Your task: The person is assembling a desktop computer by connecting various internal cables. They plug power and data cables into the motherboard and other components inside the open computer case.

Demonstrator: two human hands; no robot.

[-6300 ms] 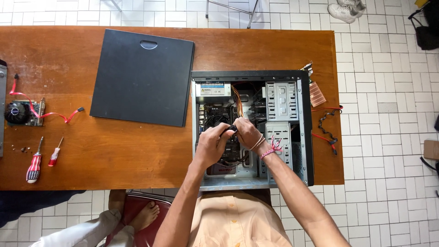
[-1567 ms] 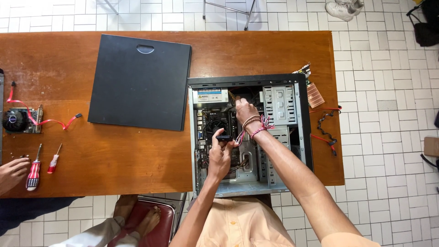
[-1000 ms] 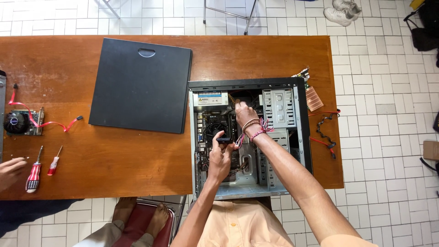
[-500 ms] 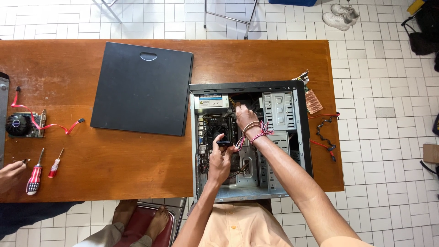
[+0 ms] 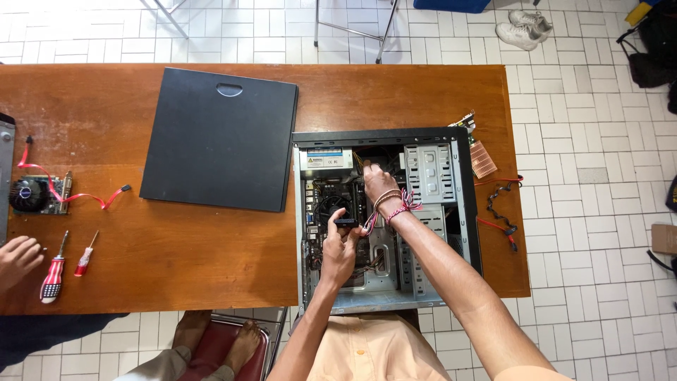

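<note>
Two hands' grip on connector inside case

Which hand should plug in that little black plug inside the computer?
Probably the left hand: its fingers already pinch the small black plug over the board inside the open computer case. The right hand is busy higher up among the wires near the top of the case.

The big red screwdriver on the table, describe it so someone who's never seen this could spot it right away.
Start at the wooden table and go to its far left end, near the front edge. Two screwdrivers lie side by side there, next to another person's hand. The big red screwdriver is the one nearer that hand, with a thick red and black handle, while the small screwdriver beside it is slimmer with a red and clear handle.
</note>
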